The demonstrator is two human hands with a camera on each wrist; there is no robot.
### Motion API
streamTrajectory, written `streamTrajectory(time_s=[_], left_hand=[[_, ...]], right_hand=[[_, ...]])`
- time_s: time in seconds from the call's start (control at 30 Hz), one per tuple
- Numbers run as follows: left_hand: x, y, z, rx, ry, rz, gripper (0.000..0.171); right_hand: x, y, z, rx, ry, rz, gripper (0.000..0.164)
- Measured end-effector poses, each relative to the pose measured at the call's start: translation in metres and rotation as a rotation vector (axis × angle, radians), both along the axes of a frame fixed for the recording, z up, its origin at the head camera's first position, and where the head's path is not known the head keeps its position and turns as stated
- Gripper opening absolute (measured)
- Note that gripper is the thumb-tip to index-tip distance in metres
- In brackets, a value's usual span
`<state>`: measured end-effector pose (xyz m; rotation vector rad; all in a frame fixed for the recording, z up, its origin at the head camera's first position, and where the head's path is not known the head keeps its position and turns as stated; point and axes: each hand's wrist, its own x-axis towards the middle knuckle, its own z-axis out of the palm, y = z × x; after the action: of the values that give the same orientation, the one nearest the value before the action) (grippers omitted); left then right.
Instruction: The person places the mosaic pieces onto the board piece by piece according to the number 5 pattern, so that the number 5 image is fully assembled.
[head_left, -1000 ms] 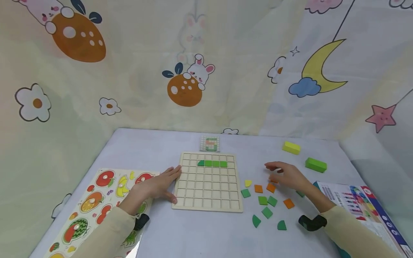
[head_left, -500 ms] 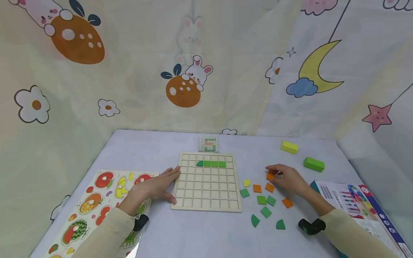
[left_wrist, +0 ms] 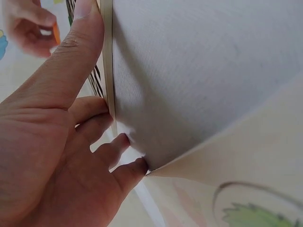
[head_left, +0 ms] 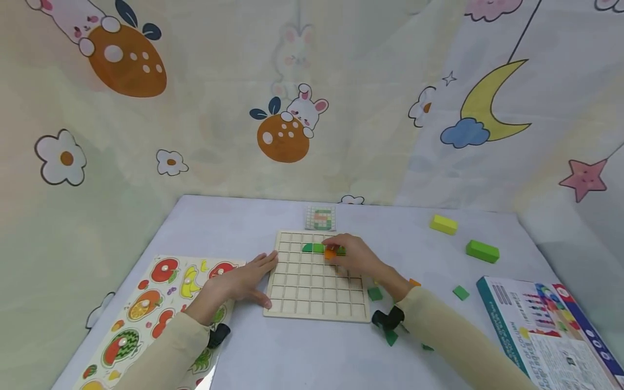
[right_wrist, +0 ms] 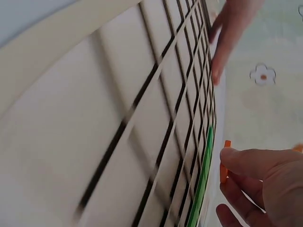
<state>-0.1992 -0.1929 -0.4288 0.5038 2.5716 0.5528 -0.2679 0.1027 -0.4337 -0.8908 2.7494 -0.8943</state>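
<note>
My right hand pinches an orange square tile between thumb and fingertips, over the upper part of the wooden grid board. In the right wrist view the orange tile stands on edge in the pinch, above the grid. A row of green tiles lies in the board's second row, partly hidden by the hand; its left end piece is rounded. My left hand rests at the board's left edge with fingers extended. The left wrist view shows the thumb along the board's side.
Behind the board lies a small pattern card. A fruit sheet is at left, a printed box at right. Yellow and green blocks stand at back right. Loose tiles lie right of the board, partly under the right arm.
My right hand picked up an orange tile from the loose pieces on the right and carried it left over the board. The left hand stays at the board's edge.
</note>
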Motion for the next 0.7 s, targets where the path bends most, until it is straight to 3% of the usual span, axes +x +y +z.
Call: streamTrajectory(time_s=[0.1,0.23,0.53,0.7], left_hand=[[0.0,0.0,0.0,0.002,-0.003,0.005,0.107],[0.0,0.0,0.0,0.002,0.003,-0.001,0.107],[-0.001,0.001,-0.002,-0.038,0.006,0.013,0.108],[-0.001,0.001,-0.002,-0.027,-0.003,0.007,0.108]], right_hand=[[-0.001,-0.028,-0.002,0.0,0.032,0.051,0.039],[-0.001,-0.049,-0.005,0.029,0.06,0.049,0.039],[-0.002,-0.059,-0.014,0.051,0.123,0.081,0.037],[-0.002,-0.058,-0.015,0.05,0.099,0.076,0.036]])
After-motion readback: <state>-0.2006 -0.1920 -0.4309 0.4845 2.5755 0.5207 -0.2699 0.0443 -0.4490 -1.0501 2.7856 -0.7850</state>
